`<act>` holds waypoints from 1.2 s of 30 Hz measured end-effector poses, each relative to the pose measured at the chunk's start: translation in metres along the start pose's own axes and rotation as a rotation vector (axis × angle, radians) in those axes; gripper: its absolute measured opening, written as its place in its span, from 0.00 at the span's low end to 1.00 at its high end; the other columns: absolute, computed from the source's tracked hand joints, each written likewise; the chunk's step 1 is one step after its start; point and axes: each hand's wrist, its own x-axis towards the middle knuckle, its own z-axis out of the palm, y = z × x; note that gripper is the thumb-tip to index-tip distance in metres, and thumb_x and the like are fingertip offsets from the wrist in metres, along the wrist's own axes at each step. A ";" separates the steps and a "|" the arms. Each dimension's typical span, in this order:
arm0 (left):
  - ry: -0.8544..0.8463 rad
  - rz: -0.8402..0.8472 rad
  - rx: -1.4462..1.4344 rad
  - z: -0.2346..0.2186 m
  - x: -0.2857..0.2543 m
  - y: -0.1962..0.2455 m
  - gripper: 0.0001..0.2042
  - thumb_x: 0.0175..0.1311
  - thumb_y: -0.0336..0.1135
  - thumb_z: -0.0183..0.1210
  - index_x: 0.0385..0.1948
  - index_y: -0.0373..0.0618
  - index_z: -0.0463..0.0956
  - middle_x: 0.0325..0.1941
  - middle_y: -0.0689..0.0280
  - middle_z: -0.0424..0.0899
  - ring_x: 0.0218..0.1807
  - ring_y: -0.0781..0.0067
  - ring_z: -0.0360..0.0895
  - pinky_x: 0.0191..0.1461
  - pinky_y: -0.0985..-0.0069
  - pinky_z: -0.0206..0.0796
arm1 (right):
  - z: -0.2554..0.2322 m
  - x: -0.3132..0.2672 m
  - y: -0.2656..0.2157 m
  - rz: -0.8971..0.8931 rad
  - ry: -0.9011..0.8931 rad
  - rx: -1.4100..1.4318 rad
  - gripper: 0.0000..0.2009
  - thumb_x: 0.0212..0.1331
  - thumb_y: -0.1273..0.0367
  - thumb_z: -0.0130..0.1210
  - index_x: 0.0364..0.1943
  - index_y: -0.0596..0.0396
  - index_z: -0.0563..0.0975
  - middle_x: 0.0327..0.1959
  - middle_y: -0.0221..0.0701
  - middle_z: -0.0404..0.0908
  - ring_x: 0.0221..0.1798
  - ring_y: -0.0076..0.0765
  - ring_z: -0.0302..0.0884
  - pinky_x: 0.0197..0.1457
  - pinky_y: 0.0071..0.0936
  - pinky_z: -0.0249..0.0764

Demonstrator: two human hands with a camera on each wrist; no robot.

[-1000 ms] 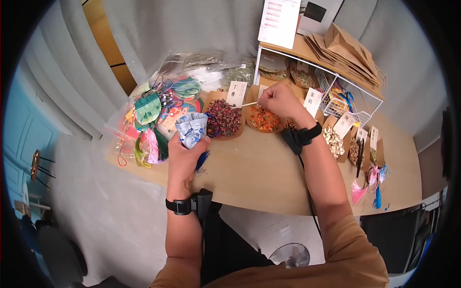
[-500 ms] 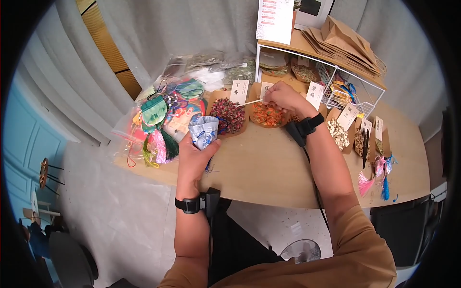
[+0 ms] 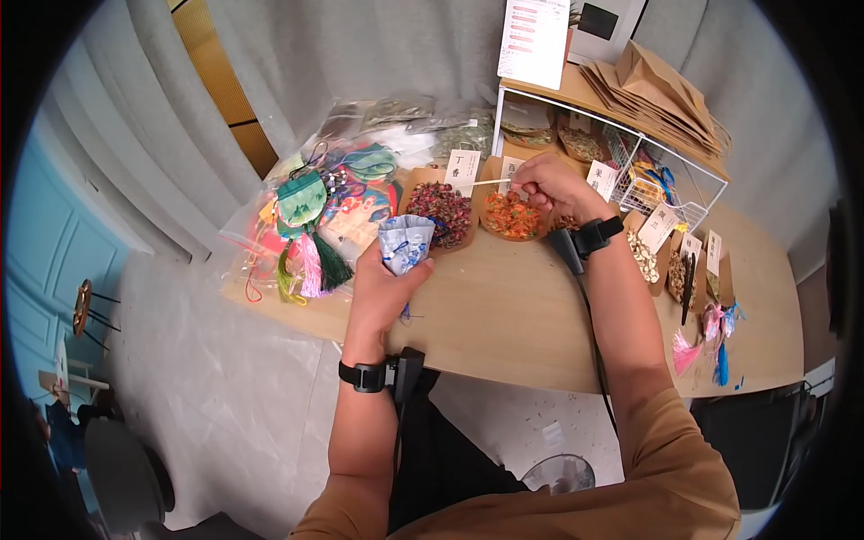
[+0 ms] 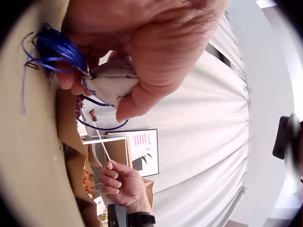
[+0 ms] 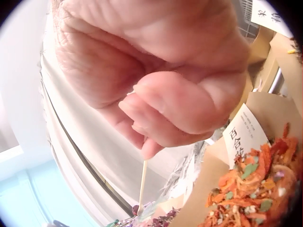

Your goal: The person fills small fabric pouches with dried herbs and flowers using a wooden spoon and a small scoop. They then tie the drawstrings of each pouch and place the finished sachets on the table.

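Observation:
My left hand (image 3: 382, 292) grips a small blue-and-white drawstring pouch (image 3: 405, 243), mouth upward, thumb on its near side. A blue tassel (image 4: 59, 49) hangs from it in the left wrist view. My right hand (image 3: 553, 189) pinches a thin pale stick (image 5: 143, 184) with the other fingers curled in. At the stick's far tip is a dark red dried bud (image 4: 93, 114). The tip points left, by the card of the paper tray of dried red buds (image 3: 439, 216). Below the right hand lies a tray of orange dried petals (image 3: 511, 216).
Plastic bags with green pouches (image 3: 301, 200) and tassels lie at the left. More labelled trays, one with white pieces (image 3: 643, 258), line the right side beside pink and blue tassels (image 3: 686, 353). Behind stands a shelf (image 3: 576, 88) carrying brown paper bags (image 3: 657, 99).
The stick's tip dipped left over the red buds half a second ago and has since risen and shifted back right. The left hand keeps its grip on the pouch; the head view has shifted.

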 end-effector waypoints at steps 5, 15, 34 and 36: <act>-0.020 0.025 0.005 0.000 0.003 -0.006 0.18 0.50 0.23 0.67 0.44 0.39 0.77 0.37 0.73 0.81 0.36 0.85 0.73 0.41 0.83 0.67 | 0.004 -0.011 -0.015 -0.090 -0.087 0.067 0.07 0.57 0.74 0.55 0.23 0.62 0.76 0.12 0.22 0.66 0.10 0.16 0.57 0.12 0.17 0.50; 0.024 0.049 -0.010 0.003 0.001 -0.003 0.19 0.50 0.22 0.67 0.46 0.39 0.76 0.38 0.72 0.81 0.37 0.84 0.74 0.42 0.82 0.68 | 0.030 -0.038 -0.031 -0.353 -0.224 -0.225 0.06 0.58 0.72 0.58 0.26 0.59 0.81 0.15 0.21 0.73 0.13 0.12 0.61 0.16 0.15 0.55; 0.101 -0.008 -0.125 -0.002 0.003 -0.007 0.16 0.49 0.23 0.68 0.42 0.40 0.76 0.33 0.72 0.80 0.31 0.83 0.74 0.36 0.83 0.66 | 0.006 0.012 0.014 -0.333 0.048 -0.571 0.08 0.51 0.73 0.56 0.20 0.63 0.80 0.16 0.25 0.76 0.21 0.19 0.69 0.28 0.22 0.67; 0.101 -0.006 -0.127 -0.002 0.004 -0.008 0.16 0.49 0.23 0.68 0.41 0.40 0.76 0.32 0.72 0.80 0.30 0.83 0.74 0.34 0.83 0.66 | 0.007 0.018 0.019 -0.325 0.037 -0.565 0.07 0.51 0.73 0.56 0.21 0.62 0.80 0.17 0.26 0.76 0.20 0.18 0.69 0.26 0.22 0.66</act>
